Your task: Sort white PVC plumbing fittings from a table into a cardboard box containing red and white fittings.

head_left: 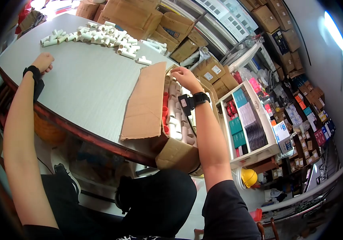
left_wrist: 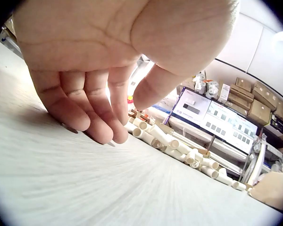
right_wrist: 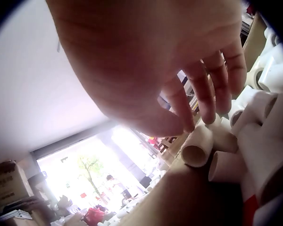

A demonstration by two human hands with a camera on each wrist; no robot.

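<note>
At the far end of an open cardboard box, my right hand has its thumb and fingertips on the upper end of a white pipe fitting. The fingertips hide that end. Beside it in the box lie white pipe fittings packed closely, with several red fittings along the near left side. My left hand rests at the table's left edge, fingers loosely bent, with nothing in its grasp. In the left wrist view its fingertips are down by the grey tabletop.
A loose pile of white tee fittings spreads over the far side of the table, one tee lying apart near the box flap. Right of the box stands a white divided tray. Cardboard boxes are stacked behind the table.
</note>
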